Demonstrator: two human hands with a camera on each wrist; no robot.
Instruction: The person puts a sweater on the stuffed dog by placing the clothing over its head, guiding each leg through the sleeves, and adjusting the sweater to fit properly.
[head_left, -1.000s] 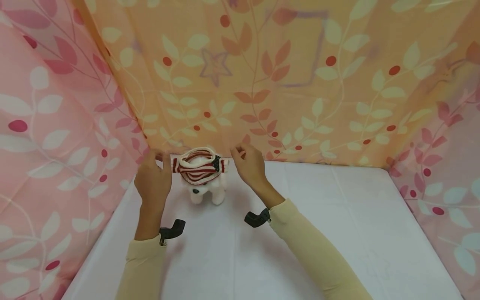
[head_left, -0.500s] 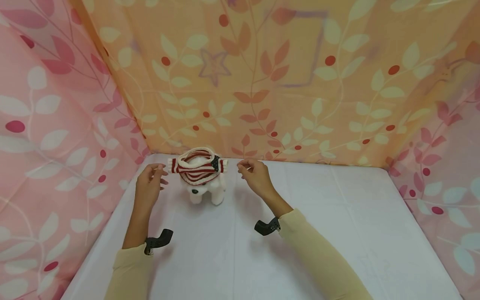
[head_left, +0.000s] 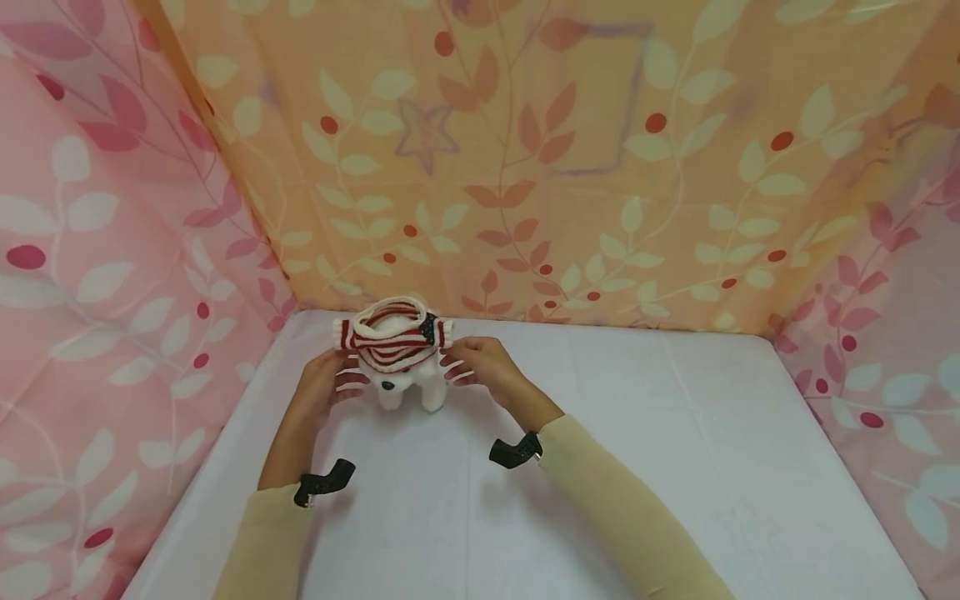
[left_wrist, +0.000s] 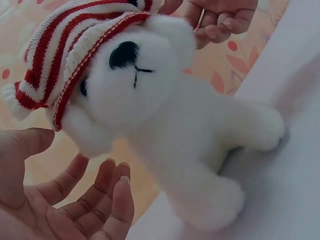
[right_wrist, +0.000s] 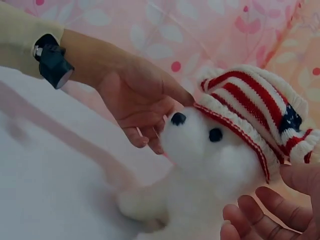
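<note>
White tabletop (head_left: pixel 420 508); I log one white plush toy (left_wrist: pixel 167 112), striped knit garment (head_left: pixel 393 342) on head, flanked by left hand (head_left: pixel 324 382) and right hand (head_left: pixel 486 368), fingers spread.

Knitted garment (right_wrist: pixel 245 110), fluffy plush toy (left_wrist: pixel 170 110)

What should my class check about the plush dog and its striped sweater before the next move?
1. Plush dog resting on white tabletop: ok.
2. Striped sweater over its head: ok.
3. Nose uncovered: ok.
4. Left hand gripping the sweater: not ok; fingers clear.
5. Right hand gripping it: not ok; fingers clear.
6. Thumbs pressing firmly on hem: cannot tell.
</note>
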